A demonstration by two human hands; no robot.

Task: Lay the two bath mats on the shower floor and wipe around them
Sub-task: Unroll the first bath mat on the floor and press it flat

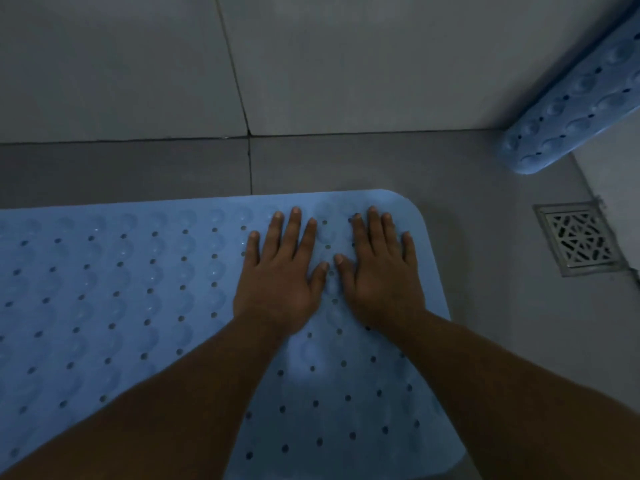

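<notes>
A light blue bath mat with rows of small holes and round bumps lies flat on the grey shower floor. My left hand and my right hand rest side by side, palms down and fingers spread, on the mat's far right corner. Neither hand holds anything. A second blue bath mat leans, curled lengthwise, against the wall at the upper right, its lower end touching the floor.
A square metal floor drain sits in the floor to the right of the flat mat. Grey tiled wall rises just beyond the mat's far edge. A strip of bare floor runs between mat and wall.
</notes>
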